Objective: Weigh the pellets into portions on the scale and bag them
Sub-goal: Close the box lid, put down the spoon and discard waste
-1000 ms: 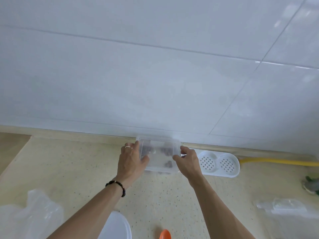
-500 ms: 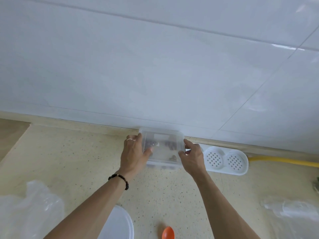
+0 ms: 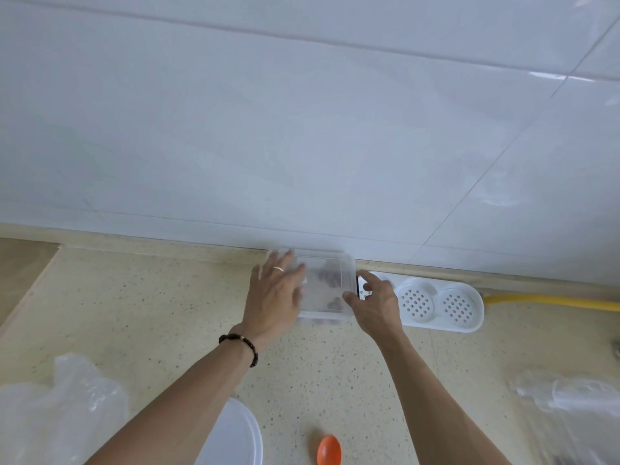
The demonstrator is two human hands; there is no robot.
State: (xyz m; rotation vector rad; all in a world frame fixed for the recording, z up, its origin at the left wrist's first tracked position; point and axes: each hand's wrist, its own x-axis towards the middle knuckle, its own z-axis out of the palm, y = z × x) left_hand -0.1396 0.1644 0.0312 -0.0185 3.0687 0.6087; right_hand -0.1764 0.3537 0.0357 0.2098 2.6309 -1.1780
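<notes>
A clear plastic box [image 3: 330,280] with a few dark pellets [image 3: 327,275] inside stands on the speckled counter, pushed back against the white tiled wall. My left hand [image 3: 273,300] lies with spread fingers over the box's left side and top. My right hand [image 3: 375,303] is at the box's right side, thumb touching the front right corner, fingers apart. A small dark, shiny piece shows between the box and my right fingers; I cannot tell what it is. An orange scoop [image 3: 329,449] lies near the bottom edge.
A white perforated two-cup tray [image 3: 439,303] sits just right of the box, with a yellow hose [image 3: 553,302] behind it. Crumpled clear plastic bags lie at the left [image 3: 57,414] and right [image 3: 570,407]. A white round lid [image 3: 241,434] is at the bottom.
Both hands carried the box back to the wall and set it down. My left fingers have spread flat, and my right hand has loosened from its side.
</notes>
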